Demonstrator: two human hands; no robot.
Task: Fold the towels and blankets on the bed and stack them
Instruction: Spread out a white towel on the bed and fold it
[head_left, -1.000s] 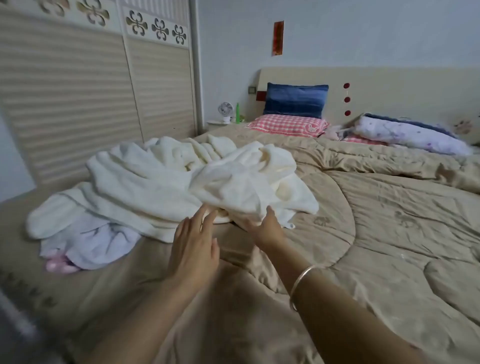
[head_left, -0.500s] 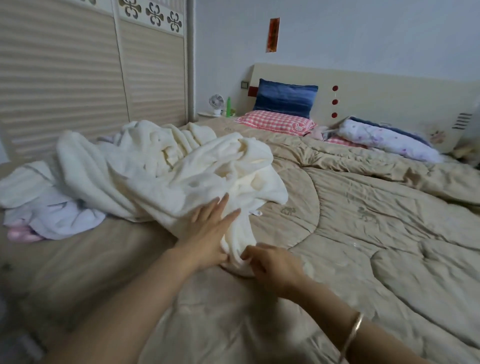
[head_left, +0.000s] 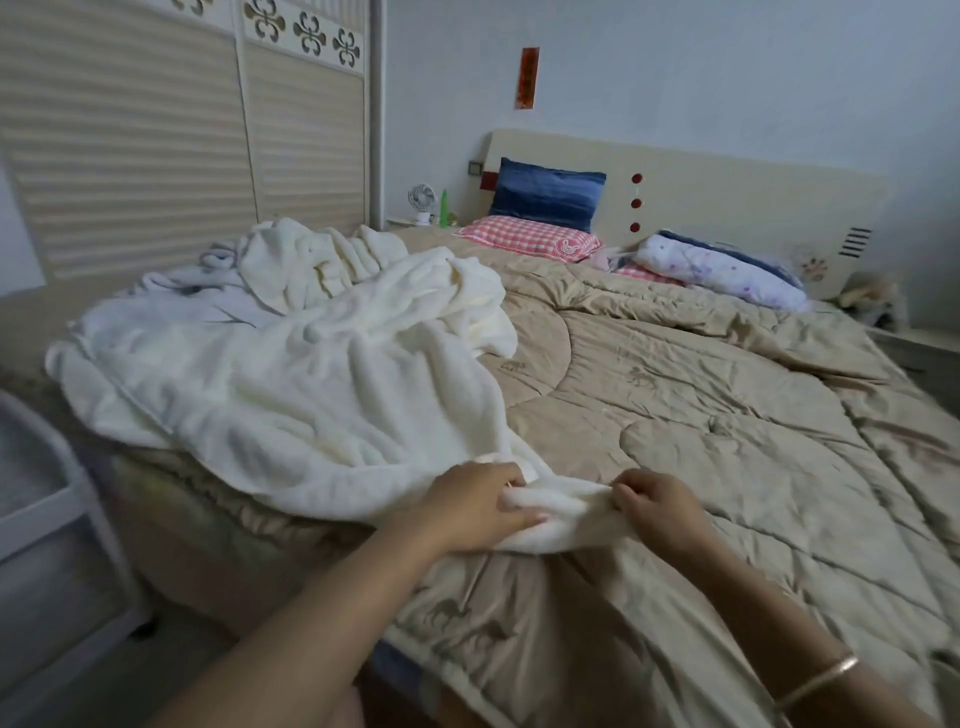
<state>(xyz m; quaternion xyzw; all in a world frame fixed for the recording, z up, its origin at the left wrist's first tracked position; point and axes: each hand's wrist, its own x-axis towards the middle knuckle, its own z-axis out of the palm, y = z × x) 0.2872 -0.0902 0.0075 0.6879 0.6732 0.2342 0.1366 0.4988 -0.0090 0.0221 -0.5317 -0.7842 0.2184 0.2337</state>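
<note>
A bunched edge of the fluffy cream blanket (head_left: 291, 384) is being pinched by the left hand (head_left: 475, 506) and right hand (head_left: 657, 506) over the quilted tan comforter (head_left: 727, 415).

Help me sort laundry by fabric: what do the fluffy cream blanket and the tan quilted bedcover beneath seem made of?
The fluffy cream blanket: likely plush synthetic fleece, matte; thick pile and soft rounded folds. The tan quilted bedcover: smooth woven cotton or polyester over padding, faint sheen; stitched lines, puffy panels. Exact fibre unclear.
</note>
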